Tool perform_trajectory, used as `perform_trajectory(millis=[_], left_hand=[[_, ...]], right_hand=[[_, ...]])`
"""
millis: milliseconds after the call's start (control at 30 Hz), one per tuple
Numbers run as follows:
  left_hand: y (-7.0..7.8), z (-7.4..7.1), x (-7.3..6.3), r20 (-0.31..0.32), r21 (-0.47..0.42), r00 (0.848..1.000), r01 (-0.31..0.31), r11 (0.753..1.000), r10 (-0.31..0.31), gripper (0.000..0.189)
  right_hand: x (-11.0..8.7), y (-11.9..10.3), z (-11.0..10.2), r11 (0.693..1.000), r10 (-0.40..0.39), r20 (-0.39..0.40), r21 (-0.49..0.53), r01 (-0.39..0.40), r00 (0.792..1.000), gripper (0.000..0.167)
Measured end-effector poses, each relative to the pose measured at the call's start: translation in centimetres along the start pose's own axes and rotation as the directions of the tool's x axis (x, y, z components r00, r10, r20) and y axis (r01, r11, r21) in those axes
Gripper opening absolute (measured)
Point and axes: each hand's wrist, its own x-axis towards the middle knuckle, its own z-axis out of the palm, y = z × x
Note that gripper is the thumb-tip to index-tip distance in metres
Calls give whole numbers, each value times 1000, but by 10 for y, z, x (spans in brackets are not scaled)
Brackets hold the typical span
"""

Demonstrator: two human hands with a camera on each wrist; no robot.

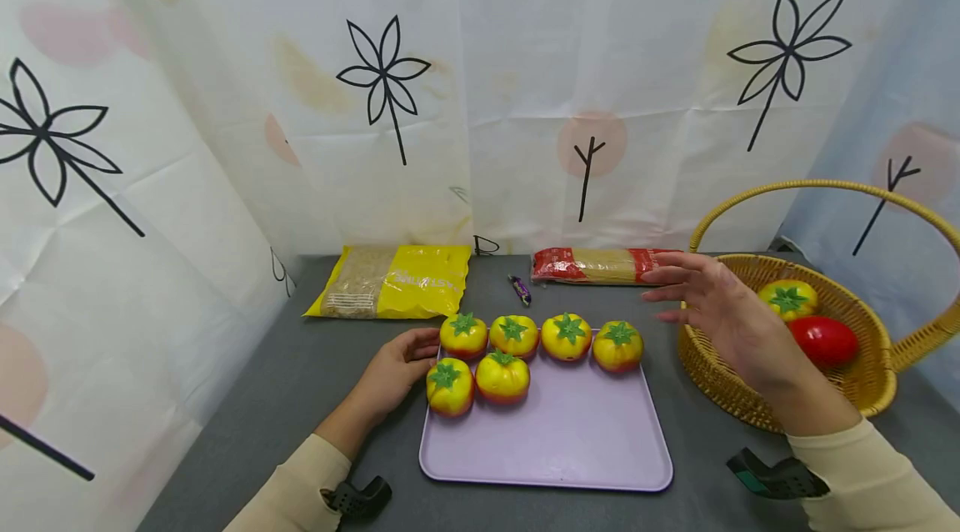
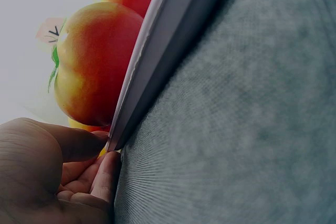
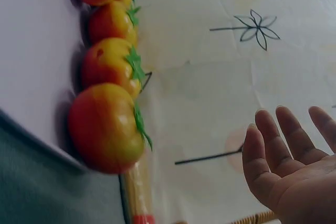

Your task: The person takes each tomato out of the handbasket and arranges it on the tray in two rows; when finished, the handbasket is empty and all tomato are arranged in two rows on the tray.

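Observation:
A lilac tray [image 1: 555, 440] lies on the dark table, with several yellow-red toy tomatoes [image 1: 566, 338] along its far edge and upper left. My left hand [image 1: 401, 369] pinches the tray's left rim near the far corner. In the left wrist view the thumb [image 2: 86, 139] lies against the rim beside a tomato [image 2: 97, 66], with fingers on the other side. Held in the air between tray and basket, my right hand [image 1: 720, 315] has its fingers extended and holds nothing. Behind it, the wicker basket [image 1: 712, 386] contains a yellow tomato [image 1: 787, 298] and a shiny red item [image 1: 825, 342].
A yellow bag [image 1: 427, 282] lies at the back left of the table. A red-ended pack of noodles [image 1: 600, 265] and a small purple wrapped piece [image 1: 520, 290] are behind the tray. The basket's tall handle [image 1: 825, 184] arches up at right. Patterned curtains [image 1: 510, 98] hang behind.

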Motion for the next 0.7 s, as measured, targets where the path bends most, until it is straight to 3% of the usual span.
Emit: perform_trajectory(millis=[300,567,700], left_hand=[[-3,-1,2,-1,-3,1000,-1,1000,1,45],[-1,0,1,4,-1,1000,7,1000,-7,45],[-2,0,1,1,0,1000,6,1000,-6,45]], right_hand=[[-15,1,-46,998,-53,-14,28,53,999,58],[-25,7,-78,999,-5,-126,42,10,992,56],[-29,15,-94,999,42,-218,0,-43,975,53]])
